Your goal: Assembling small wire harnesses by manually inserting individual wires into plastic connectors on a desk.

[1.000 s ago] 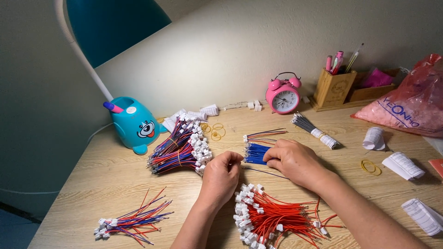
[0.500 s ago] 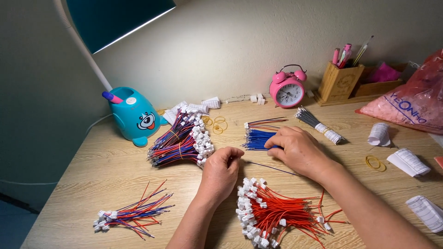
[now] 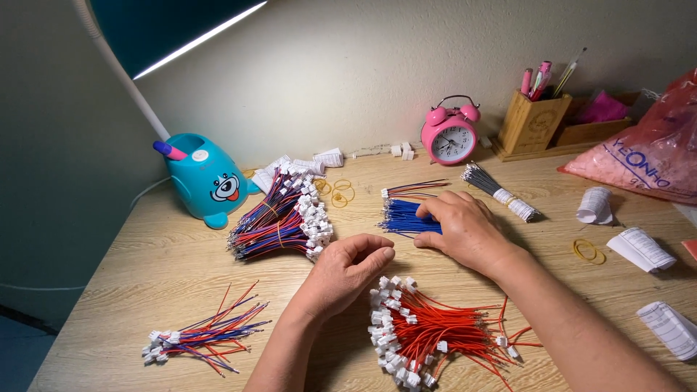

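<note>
My right hand [image 3: 466,231] lies over one end of a loose bundle of blue wires [image 3: 401,216], which runs in between its fingers and thumb. My left hand [image 3: 350,267] rests on the wooden desk [image 3: 145,276] just left of it. Its fingers are curled against the thumb, and I cannot make out anything in them. Directly in front of both hands sits a pile of red wires with white connectors [image 3: 430,335]. A large banded bundle of red and blue wires with white connectors [image 3: 282,218] lies to the left of my left hand.
A small pile of red and blue wires [image 3: 203,337] lies front left. A teal pen holder [image 3: 208,179], pink alarm clock [image 3: 450,135], wooden pen box [image 3: 534,120] and pink plastic bag [image 3: 646,156] line the back. Rubber bands [image 3: 588,251], paper rolls [image 3: 642,248] and a grey wire bundle [image 3: 498,191] lie at right.
Both hands stay at the same spot on the desk between the blue and red wires. My left hand's fingers have curled in closer to the right hand. The view has shifted a little.
</note>
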